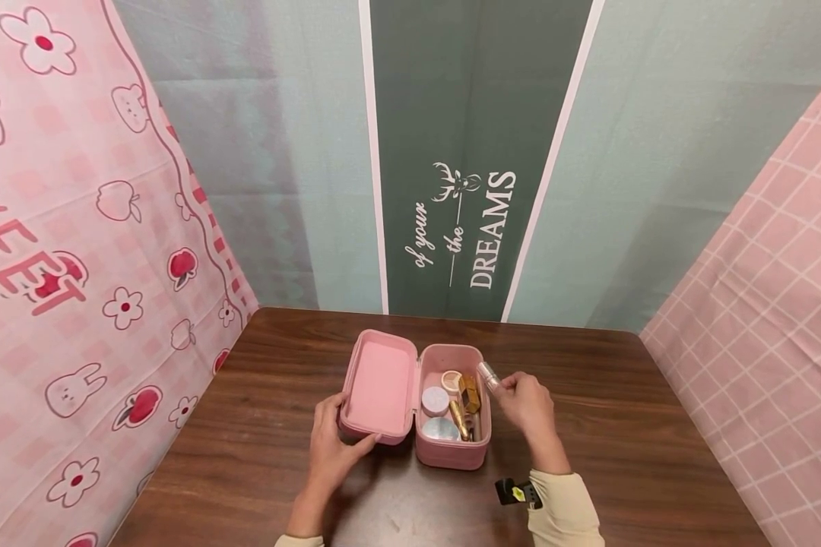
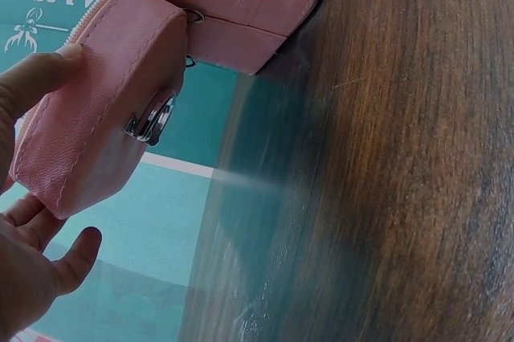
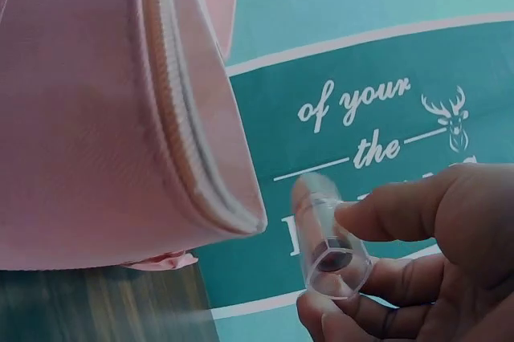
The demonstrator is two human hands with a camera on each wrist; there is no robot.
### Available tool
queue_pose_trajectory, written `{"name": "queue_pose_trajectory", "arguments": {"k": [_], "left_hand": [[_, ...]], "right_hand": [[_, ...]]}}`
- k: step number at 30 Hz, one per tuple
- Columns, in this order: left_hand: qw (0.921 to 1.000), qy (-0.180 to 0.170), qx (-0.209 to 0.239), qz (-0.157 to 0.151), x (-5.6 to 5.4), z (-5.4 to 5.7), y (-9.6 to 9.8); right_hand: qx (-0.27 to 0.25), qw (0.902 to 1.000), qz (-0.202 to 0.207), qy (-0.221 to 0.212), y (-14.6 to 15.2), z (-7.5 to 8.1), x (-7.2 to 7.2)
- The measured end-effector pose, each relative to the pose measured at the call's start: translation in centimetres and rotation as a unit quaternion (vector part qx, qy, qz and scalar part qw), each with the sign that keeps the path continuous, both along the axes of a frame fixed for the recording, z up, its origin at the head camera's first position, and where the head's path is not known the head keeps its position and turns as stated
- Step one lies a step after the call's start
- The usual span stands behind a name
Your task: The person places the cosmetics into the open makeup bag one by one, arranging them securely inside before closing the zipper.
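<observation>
tube [image 1: 489,375]: up by the right rim of the box [image 1: 450,456], pinched in the right hand [image 1: 530,406]; we reckon it's light, stiff, kinda slick, so we'd hold mid-barrel, gently
lid [image 1: 381,387]: left hand [image 1: 330,444] grips its near-left corner; probably softish, we'd guess pretty forgiving

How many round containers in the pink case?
3 visible in the pink case: a cream-rimmed one toward the far end, a pale lilac one in the middle, and a silver one at the near end. Others may be hidden underneath.
</observation>
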State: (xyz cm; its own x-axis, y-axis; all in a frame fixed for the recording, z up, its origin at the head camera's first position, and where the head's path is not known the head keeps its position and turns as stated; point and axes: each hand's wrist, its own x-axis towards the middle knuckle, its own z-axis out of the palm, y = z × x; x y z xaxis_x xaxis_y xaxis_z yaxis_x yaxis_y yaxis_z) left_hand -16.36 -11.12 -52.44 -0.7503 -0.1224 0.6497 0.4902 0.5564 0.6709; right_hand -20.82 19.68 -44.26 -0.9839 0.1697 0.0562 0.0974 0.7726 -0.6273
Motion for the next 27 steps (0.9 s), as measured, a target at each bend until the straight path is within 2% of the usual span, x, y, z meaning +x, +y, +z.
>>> {"name": "queue_pose_trajectory", "arguments": {"k": [12, 18, 27], "left_hand": [[0.9999, 0.015, -0.006, -0.004, -0.2, 0.0, -0.1], [1.0, 0.003, -0.004, -0.004, -0.1, 0.1, -0.1], [1.0, -0.009, 0.002, -0.003, 0.0, 0.2, 0.0]], "right_hand": [[0.046, 0.9948, 0.034, -0.084, -1.5, 1.2, -0.8], [0.05, 0.9905, 0.036, -0.123, -2.1, 1.6, -1.3], [0.085, 0.9874, 0.039, -0.128, -3.0, 1.7, -2.1]]}}
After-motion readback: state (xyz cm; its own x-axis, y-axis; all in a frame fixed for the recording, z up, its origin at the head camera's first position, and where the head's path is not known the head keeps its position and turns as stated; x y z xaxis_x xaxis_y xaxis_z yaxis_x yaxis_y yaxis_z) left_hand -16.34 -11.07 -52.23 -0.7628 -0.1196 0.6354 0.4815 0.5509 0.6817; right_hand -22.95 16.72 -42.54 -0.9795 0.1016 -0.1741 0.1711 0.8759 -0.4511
